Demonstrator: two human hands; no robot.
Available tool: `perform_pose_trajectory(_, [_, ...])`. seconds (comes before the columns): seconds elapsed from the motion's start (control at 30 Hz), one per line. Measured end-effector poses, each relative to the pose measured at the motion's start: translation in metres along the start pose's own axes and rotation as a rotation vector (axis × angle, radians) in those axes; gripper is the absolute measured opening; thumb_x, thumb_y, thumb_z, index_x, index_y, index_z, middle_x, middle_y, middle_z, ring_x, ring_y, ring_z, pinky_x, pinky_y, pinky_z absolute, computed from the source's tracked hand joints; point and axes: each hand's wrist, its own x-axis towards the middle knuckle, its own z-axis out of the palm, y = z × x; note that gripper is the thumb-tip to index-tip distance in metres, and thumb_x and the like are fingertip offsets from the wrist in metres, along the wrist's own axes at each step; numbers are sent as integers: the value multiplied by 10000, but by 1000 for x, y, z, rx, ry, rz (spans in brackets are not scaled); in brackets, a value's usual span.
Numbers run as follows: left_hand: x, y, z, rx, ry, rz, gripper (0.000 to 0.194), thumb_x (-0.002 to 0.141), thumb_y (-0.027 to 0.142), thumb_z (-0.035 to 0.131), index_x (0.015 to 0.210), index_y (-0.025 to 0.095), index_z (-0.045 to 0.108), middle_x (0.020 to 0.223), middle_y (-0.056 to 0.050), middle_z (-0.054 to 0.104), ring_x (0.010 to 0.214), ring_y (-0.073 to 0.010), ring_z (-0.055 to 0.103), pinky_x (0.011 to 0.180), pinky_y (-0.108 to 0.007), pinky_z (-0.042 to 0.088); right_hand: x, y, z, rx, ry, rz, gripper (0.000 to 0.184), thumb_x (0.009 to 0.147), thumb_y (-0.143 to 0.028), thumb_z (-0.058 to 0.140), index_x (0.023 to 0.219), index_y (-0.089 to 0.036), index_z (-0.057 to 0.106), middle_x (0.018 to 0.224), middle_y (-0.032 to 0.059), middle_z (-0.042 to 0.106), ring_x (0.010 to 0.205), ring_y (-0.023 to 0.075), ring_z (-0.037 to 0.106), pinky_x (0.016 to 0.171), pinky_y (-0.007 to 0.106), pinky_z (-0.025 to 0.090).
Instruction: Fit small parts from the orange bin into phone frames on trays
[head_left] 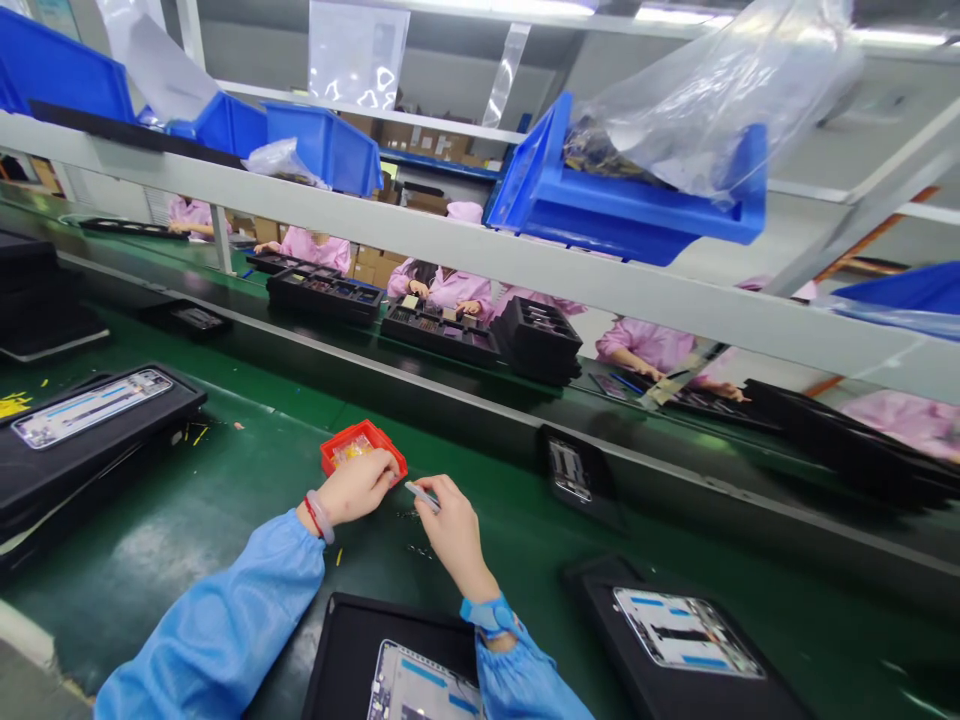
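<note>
My right hand (pixel 457 530) is closed on a thin stick (pixel 421 496). The stick sits between my thumb and first finger, and its tip points to the left, toward my other hand. I can't tell what the stick is made of or what is on its tip. My left hand (pixel 356 487) is curled and sits on the near edge of a small red tray (pixel 364 447). Those fingers look closed, but my hand hides them, so I can't tell if they hold something. There is some yellow stuff in the tray (pixel 351 450), but it is too small and shiny to make out. A few tiny dark bits (pixel 420 550) lie on the green belt (pixel 187 590) just below my right hand. I can't tell what they are. My hands are between three black trays, and each tray holds a flat phone part. The one nearest me (pixel 420 685) is cut off by the bottom edge, and my right sleeve (pixel 517 670) covers part of it. The one to my right (pixel 679 635) is cut off too. Across the belt, people in pink (pixel 442 290) work at their own trays.
</note>
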Motion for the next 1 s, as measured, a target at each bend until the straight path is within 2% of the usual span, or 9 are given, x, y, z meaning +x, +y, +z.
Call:
perform_pose_trajectory(0.1, [4,-7,-13,-59,126,-51,126,787,140,459,758,202,565,836,-35,567,841,-210,561,852,-351,454,17,-3,1,18,11,35,183,743,-183,475,743,-216,654,807,44,666,720,199,615,623,271,435])
perform_pose_trajectory(0.2, [8,-18,-21,-145,256,-126,114,776,157,475,755,196,579,868,-32,499,876,-205,548,894,-364,438,39,-11,14,44,0,69,167,749,-211,520,650,-219,655,722,42,660,698,208,617,603,274,422])
perform_pose_trajectory(0.3, [13,-27,-21,-254,362,-219,86,773,199,492,772,181,576,844,-20,453,794,-185,548,853,-369,453,54,-18,32,82,-10,110,165,692,-219,612,527,-221,621,592,23,621,622,208,604,562,275,409])
perform_pose_trajectory(0.37, [14,-29,-20,-348,385,-263,88,772,229,503,783,173,570,808,-10,462,727,-169,547,784,-351,472,59,-22,41,132,-1,122,63,642,-196,653,583,-218,649,625,19,644,646,214,615,578,279,428])
perform_pose_trajectory(0.4, [14,-29,-19,-401,381,-276,97,771,243,508,789,169,569,784,-7,475,704,-163,548,748,-335,477,60,-23,43,164,7,122,25,637,-190,654,637,-211,667,665,23,664,672,217,624,601,285,444])
perform_pose_trajectory(0.53, [13,-18,-15,-624,301,-291,135,753,279,550,801,155,574,722,-6,555,675,-153,572,660,-277,469,54,-25,35,316,18,104,159,738,-285,574,719,-164,676,717,48,699,689,210,646,650,305,493])
perform_pose_trajectory(0.7, [6,3,-4,-818,161,-256,195,717,324,636,800,152,594,801,-26,619,755,-155,601,700,-257,463,35,-29,12,452,20,52,209,717,-353,612,778,-169,688,825,57,726,778,221,664,712,319,521])
perform_pose_trajectory(0.83, [2,13,6,-884,94,-209,293,712,416,681,821,176,551,815,-18,626,828,-171,617,777,-280,461,15,-32,-2,473,77,37,198,714,-362,633,783,-186,689,791,53,704,747,219,648,687,329,518])
perform_pose_trajectory(1.0, [-3,20,20,-861,51,-145,356,728,483,679,833,200,490,672,32,586,764,-156,608,785,-288,452,-3,-29,-12,408,176,-43,136,723,-321,637,734,-198,695,740,47,655,674,191,615,612,296,501])
